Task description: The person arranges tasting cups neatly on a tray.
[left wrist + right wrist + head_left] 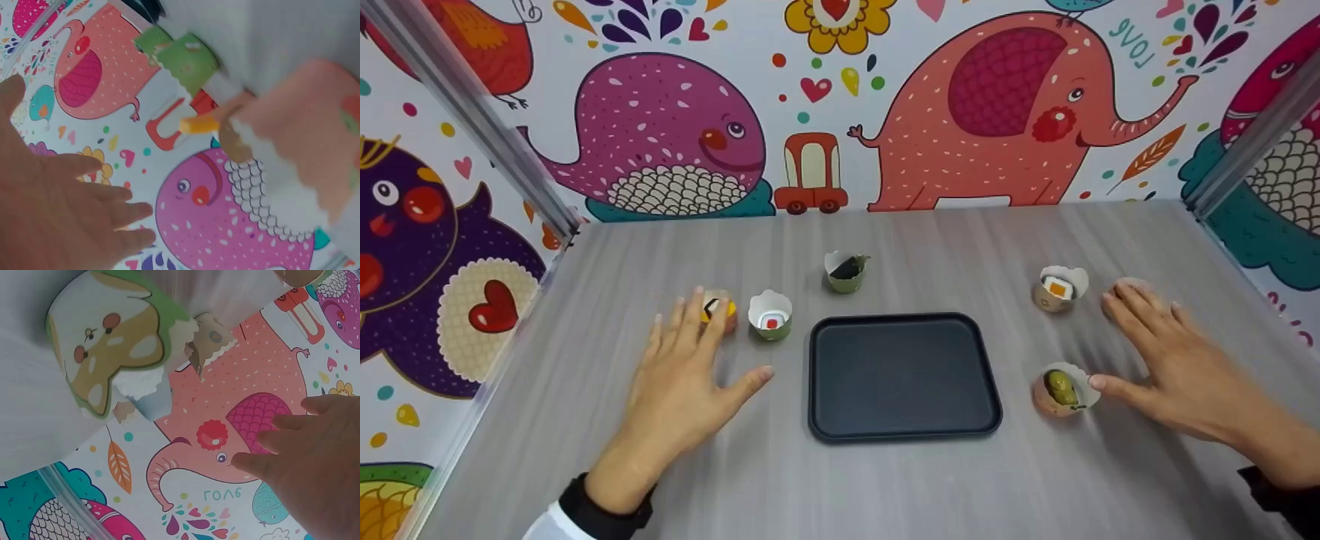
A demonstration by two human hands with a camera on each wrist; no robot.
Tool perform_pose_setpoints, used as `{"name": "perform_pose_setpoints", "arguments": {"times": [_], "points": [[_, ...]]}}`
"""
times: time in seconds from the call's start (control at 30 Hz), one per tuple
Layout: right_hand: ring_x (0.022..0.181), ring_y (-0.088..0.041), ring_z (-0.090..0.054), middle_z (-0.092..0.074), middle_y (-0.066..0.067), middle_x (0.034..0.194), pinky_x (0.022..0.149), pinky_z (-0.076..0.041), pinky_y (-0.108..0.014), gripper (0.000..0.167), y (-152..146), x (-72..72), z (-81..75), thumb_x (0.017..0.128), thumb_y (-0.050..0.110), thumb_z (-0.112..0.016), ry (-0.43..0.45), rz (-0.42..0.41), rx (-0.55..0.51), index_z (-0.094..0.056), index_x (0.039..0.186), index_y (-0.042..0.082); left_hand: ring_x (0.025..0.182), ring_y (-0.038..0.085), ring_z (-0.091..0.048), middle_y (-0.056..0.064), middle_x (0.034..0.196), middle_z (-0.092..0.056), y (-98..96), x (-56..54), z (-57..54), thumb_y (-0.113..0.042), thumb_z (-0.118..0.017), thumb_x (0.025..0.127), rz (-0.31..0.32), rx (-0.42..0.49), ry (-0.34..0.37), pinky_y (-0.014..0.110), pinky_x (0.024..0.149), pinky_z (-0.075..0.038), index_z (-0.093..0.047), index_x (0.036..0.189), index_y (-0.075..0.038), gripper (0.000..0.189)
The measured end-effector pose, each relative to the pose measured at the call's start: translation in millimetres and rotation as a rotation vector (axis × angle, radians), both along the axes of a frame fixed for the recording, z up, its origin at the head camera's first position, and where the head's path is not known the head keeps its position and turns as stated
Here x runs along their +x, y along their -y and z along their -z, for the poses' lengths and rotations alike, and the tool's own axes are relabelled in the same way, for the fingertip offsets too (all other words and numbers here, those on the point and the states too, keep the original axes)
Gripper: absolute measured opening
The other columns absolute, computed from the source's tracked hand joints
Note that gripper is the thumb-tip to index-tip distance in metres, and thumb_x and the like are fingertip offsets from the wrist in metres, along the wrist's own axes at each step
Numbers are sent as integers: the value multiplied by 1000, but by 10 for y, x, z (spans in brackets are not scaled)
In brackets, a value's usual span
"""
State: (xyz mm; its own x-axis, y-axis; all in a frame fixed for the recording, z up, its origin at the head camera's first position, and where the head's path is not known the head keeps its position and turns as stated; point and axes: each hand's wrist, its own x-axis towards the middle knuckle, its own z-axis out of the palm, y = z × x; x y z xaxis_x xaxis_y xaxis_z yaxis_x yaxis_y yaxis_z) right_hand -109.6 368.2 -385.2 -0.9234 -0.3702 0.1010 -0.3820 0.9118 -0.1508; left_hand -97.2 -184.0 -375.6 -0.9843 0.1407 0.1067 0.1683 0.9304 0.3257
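My left hand (682, 375) is spread with straight fingers over a paper cup holding a yellow-and-black piece (720, 307), partly hidden by the fingers. Just right of it stands a green paper cup (780, 330) with a white-and-red piece inside. On the other side, my right hand (1177, 367) is spread too, its thumb close to a cup (1054, 405) with a green piece. Beyond that is a tan cup (1046, 300) holding a white-and-orange piece. Another cup, its side printed with a dog face (107, 332), looms large in the right wrist view. Neither hand holds anything.
A black rectangular tray (904, 430) lies between the hands on the grey tabletop (900, 487). Behind it stands a green cup (846, 285) with a dark piece. Cartoon-printed walls (810, 112) and metal posts (1252, 157) border the table.
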Motion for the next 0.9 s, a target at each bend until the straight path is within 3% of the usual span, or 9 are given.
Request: {"name": "perform_pose_setpoints", "arguments": {"times": [0.23,0.47,0.57,0.67,0.9], "points": [[151,-51,-25,-26,-30,166,123,5,-60,107,125,41,22,87,59,-77,28,-18,-23,-28,164,3,139,41,-50,20,148,-56,-245,42,94,-54,-70,97,24,152,-30,64,111,-36,-55,149,-2,75],[145,-52,-35,-36,-29,161,112,-24,-76,108,292,64,-3,85,70,-73,133,-4,13,-38,159,0,110,33,-69,14,116,-74,-398,28,203,-34,-75,96,8,201,-17,54,93,-53,-73,126,-1,45],[142,-51,-40,-41,-29,158,109,-29,-77,106,346,71,17,86,73,-69,164,-1,27,-41,158,0,83,25,-69,7,89,-74,-455,5,240,-24,-75,94,21,217,9,47,73,-55,-79,108,-3,25],[138,-49,-46,-47,-27,154,107,-33,-75,104,377,85,58,87,73,-69,141,-18,23,-44,155,-1,64,17,-58,0,70,-65,-506,-20,273,-18,-74,92,44,237,24,39,59,-48,-80,90,-7,13],[130,-46,-56,-58,-24,145,101,-43,-72,100,397,99,137,85,73,-71,103,-50,15,-53,148,-2,60,15,-57,3,72,-69,-579,-84,323,-15,-72,93,29,268,128,36,58,-48,-81,87,-3,16]]}}
